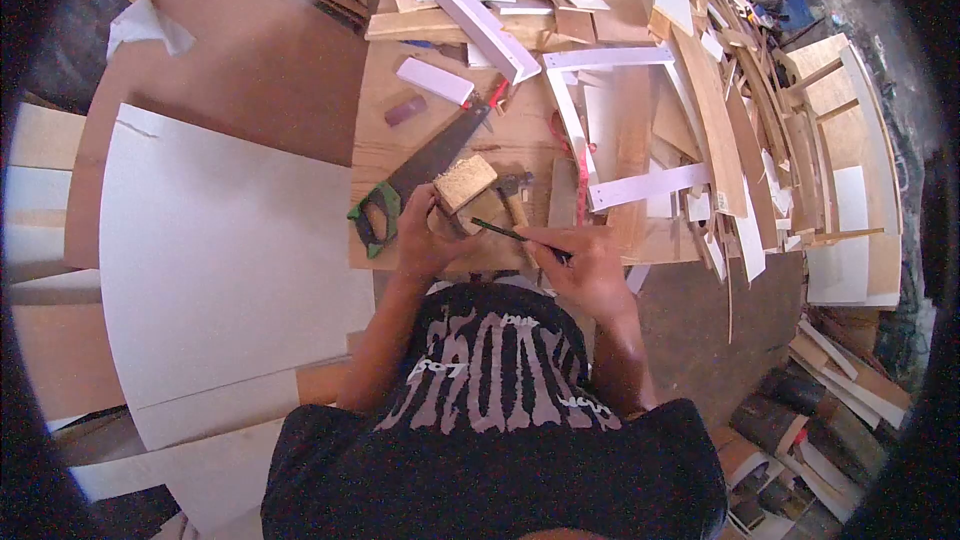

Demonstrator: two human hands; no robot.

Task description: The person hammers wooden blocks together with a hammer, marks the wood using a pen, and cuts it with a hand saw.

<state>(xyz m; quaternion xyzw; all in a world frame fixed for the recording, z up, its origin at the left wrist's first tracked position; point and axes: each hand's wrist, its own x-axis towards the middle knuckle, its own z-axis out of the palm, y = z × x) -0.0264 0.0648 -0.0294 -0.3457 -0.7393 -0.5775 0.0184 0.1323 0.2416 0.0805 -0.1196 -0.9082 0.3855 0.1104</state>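
My left hand (422,238) is closed on a small block of light wood (466,183), its fingers at the block's left side and the rough top face turned up. My right hand (585,265) grips a thin dark green stick, which looks like a pencil (496,229); its tip points left, just below the block. Right behind the block lies a hammer (514,202), partly hidden. To the left, a handsaw (437,152) with a green and black handle rests on the wooden workbench (508,152).
A pale frame piece (650,186) and a long pale batten (472,18) lie farther back, near a small white block (435,81). Scrap boards (715,110) pile up at the right. A large white panel (230,290) leans at the left. Pink tape (582,190) lies beside the frame.
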